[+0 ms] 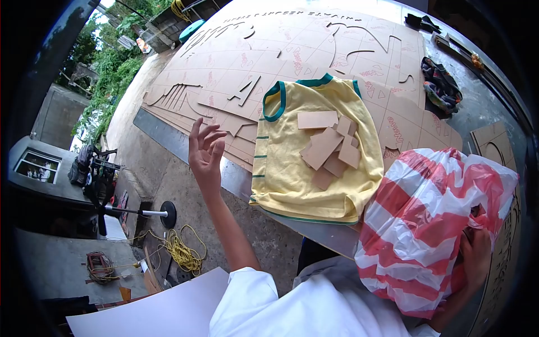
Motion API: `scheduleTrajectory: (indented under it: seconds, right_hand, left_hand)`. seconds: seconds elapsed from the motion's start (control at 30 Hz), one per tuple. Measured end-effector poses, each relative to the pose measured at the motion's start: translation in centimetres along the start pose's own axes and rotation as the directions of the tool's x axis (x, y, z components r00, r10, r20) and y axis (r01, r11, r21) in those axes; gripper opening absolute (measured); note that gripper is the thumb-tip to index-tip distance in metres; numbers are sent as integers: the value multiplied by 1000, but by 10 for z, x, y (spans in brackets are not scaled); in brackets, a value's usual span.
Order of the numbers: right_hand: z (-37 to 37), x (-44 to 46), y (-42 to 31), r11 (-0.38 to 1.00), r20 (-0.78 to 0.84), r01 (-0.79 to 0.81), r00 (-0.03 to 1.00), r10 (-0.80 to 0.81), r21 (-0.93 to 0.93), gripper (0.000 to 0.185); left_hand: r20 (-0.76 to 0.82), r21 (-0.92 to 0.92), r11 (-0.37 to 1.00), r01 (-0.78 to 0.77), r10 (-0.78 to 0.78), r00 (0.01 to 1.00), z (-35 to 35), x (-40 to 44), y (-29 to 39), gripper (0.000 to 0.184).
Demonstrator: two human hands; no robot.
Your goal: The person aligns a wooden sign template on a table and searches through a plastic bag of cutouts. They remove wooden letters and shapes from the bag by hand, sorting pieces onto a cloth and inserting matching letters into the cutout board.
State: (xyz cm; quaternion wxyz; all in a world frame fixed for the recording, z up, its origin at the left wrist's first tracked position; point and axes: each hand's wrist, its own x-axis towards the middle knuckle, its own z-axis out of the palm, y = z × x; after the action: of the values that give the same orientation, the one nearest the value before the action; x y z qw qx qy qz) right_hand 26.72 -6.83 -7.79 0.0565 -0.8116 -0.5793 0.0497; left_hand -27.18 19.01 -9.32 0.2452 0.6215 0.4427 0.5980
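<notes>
My left hand (208, 154) is raised in the air left of a yellow shirt (275, 180), fingers apart and holding nothing. The shirt has green trim and lies flat on brown boards. On it rests a loose pile of several small brown rectangular pieces (323, 147). At the right, my right hand (476, 253) is closed on the side of a red and white striped plastic bag (415, 219). The bag bulges and hides part of that hand; its contents cannot be seen.
Large brown sheets (314, 50) with cut-out shapes cover the metal table (238, 180). A dark patterned cloth (441, 84) lies at the upper right. Below left are a coiled yellow cord (185, 253), a stand with a round black base (168, 214) and a white panel (163, 309).
</notes>
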Motion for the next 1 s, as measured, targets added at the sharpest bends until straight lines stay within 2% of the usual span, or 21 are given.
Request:
scheduleTrajectory:
  seconds: [0.03, 0.07, 0.13, 0.17, 0.23, 0.27, 0.33, 0.4, 0.47, 0.57, 0.63, 0.67, 0.7, 0.73, 0.8, 0.83, 0.87, 0.93, 1.0]
  right_hand:
    - [-3, 0, -2, 997, 28, -37, 999, 40, -74, 29]
    - [-6, 1, -10, 995, 30, -63, 997, 66, -72, 29]
    - [-24, 4, -27, 993, 7, -55, 998, 55, 108, 26]
    - [-29, 5, -31, 993, 19, -74, 997, 73, 88, 25]
    - [-44, 2, -45, 1000, -31, -16, 999, 16, -6, 20]
    - [-41, 0, -43, 999, -87, 29, 996, -27, 14, 20]
    - [-36, -4, -35, 1000, -82, 15, 996, -16, -12, 18]
    - [-29, -10, -29, 998, -190, 36, 981, -47, -59, 15]
    - [-31, -15, -27, 998, -211, 16, 977, -29, -66, 15]
    - [-34, -18, -32, 998, -209, -4, 978, -9, -58, 16]
    - [-36, -18, -30, 997, -211, 44, 976, -57, -65, 15]
    - [-39, -18, -30, 997, -215, 41, 975, -54, -64, 15]
    - [-42, -16, -30, 998, -178, 40, 983, -49, -53, 15]
    - [-45, -14, -30, 998, -138, 42, 989, -48, -43, 22]
    - [-48, -10, -29, 998, -151, 69, 986, -69, -2, 22]
    - [-49, -8, -29, 995, -163, 91, 983, -83, 40, 22]
    - [-50, -8, -29, 994, -157, 101, 983, -94, 39, 22]
    - [-52, -8, -28, 987, -202, 158, 968, -151, 20, 12]
    - [-67, -17, -32, 991, -191, 137, 972, -135, -3, 13]
  left_hand:
    - [-13, -10, 1000, 22, -22, 1000, 4, -19, 6, 63]
    - [-15, -26, 999, 46, -47, 999, 7, -36, 11, 62]
    - [-35, -58, 993, 102, -104, 994, 16, -62, 21, 62]
    - [-44, -41, 993, 113, -114, 992, 22, -72, 27, 61]
    - [-47, 36, 995, 92, -91, 995, 30, -85, 37, 56]
    - [-55, 55, 994, 92, -89, 995, 34, -90, 42, 54]
    - [-2, 22, 998, 61, -61, 998, 35, -94, 44, 53]
    - [72, -9, 999, 38, -37, 997, 48, -93, 50, 53]
    - [64, 52, 999, 16, -19, 998, 60, -94, 65, 52]
    - [125, 33, 999, -37, 32, 992, 89, -102, 95, 53]
    - [152, -2, 998, -70, 70, 986, 105, -110, 113, 55]
    - [206, -88, 986, -141, 156, 966, 114, -115, 123, 57]
    - [248, -175, 964, -202, 242, 938, 124, -121, 133, 59]
    - [295, -222, 946, -235, 295, 909, 133, -128, 143, 58]
    - [392, -454, 834, -313, 503, 770, 170, -140, 177, 52]
    - [518, -553, 775, -306, 607, 602, 186, -135, 193, 48]
    - [611, -581, 757, -300, 649, 454, 205, -136, 211, 49]
    - [718, -558, 754, -346, 648, 254, 241, -146, 236, 45]
    - [724, -541, 758, -365, 640, 256, 275, -154, 240, 44]
